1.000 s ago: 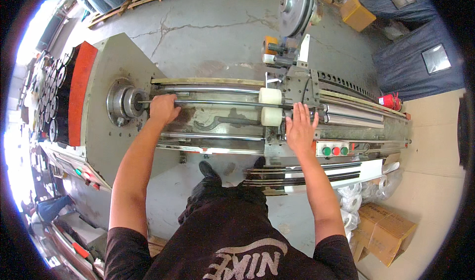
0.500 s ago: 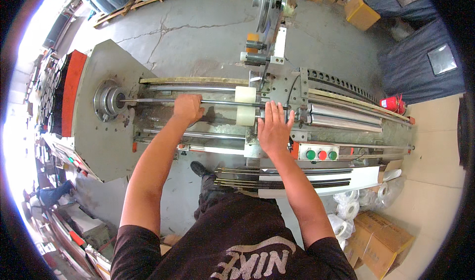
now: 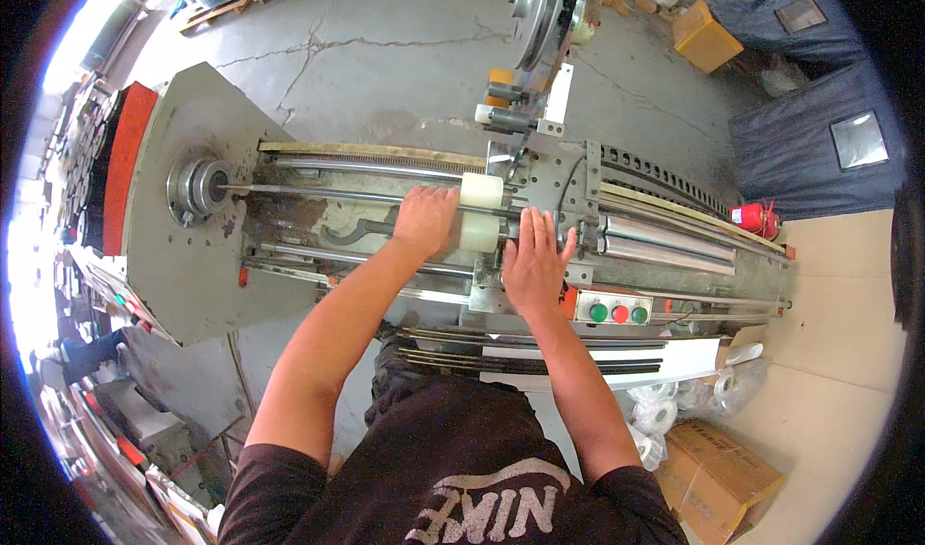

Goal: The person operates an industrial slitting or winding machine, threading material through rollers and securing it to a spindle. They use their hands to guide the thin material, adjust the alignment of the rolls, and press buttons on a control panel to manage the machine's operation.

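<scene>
A long metal rod (image 3: pixel 318 194) runs from the round chuck (image 3: pixel 204 190) on the left to the carriage in the middle of the machine. My left hand (image 3: pixel 425 222) is wrapped over this rod, just left of two cream-coloured rollers (image 3: pixel 481 190). My right hand (image 3: pixel 536 267) lies with fingers outstretched at the carriage (image 3: pixel 547 181), beside the rod's right end; whether the fingertips press on the rod is hard to see. A dark hook spanner (image 3: pixel 358 233) rests on the machine bed, its right end hidden behind my left hand.
Red and green push buttons sit on a control box (image 3: pixel 613 308). Several thin dark rods (image 3: pixel 578 363) lie on a rack near my body. Steel rollers (image 3: pixel 665 240) extend right, a spoked wheel (image 3: pixel 540 15) stands behind, and a cardboard box (image 3: pixel 723 478) sits at lower right.
My left hand has slid right along the rod toward the cream rollers, uncovering the hook spanner. My right hand stays at the carriage. The whole view has shifted slightly.
</scene>
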A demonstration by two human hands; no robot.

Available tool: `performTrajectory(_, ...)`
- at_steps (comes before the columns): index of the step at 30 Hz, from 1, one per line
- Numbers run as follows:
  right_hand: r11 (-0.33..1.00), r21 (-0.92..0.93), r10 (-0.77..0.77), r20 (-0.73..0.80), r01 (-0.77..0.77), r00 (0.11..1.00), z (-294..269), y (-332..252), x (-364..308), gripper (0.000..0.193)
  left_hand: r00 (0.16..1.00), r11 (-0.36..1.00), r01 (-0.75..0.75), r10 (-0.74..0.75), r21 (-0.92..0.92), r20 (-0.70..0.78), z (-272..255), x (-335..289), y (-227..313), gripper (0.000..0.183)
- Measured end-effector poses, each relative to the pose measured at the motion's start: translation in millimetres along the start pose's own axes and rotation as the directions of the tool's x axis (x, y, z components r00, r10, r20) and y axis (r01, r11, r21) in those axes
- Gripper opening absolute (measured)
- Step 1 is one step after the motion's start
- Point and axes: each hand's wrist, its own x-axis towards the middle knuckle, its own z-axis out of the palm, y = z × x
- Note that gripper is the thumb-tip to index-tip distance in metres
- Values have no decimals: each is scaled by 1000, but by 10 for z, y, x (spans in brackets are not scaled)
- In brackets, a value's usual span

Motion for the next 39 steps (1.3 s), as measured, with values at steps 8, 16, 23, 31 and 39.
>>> performTrajectory(8, 999, -42, -33, 42, 35, 999, -117, 99, 5, 60, 992, 995, 94, -95, -21, -78, -142, -425, -868, 33)
performTrajectory(16, 787, 568, 174, 171, -241, 970, -24, 495, 826, 49, 964, 964, 264, -265, 37, 17, -301, -877, -2034, 31)
performTrajectory(23, 269, 603, 240, 713, -751, 658, 508, 426, 1664, 48, 859, 909, 403, -415, 101, 299, -437, -718, -2061, 41)
performTrajectory(31, 271, 699, 164, 644, -662, 747, 1180, 511, 1662, 44, 962, 969, 245, -240, -22, 127, -302, -616, -1490, 41)
performTrajectory(39, 589, 566, 239, 561, -577, 793, 1167, 407, 1689, 58, 986, 984, 127, -111, -123, 128, -236, -307, -775, 48)
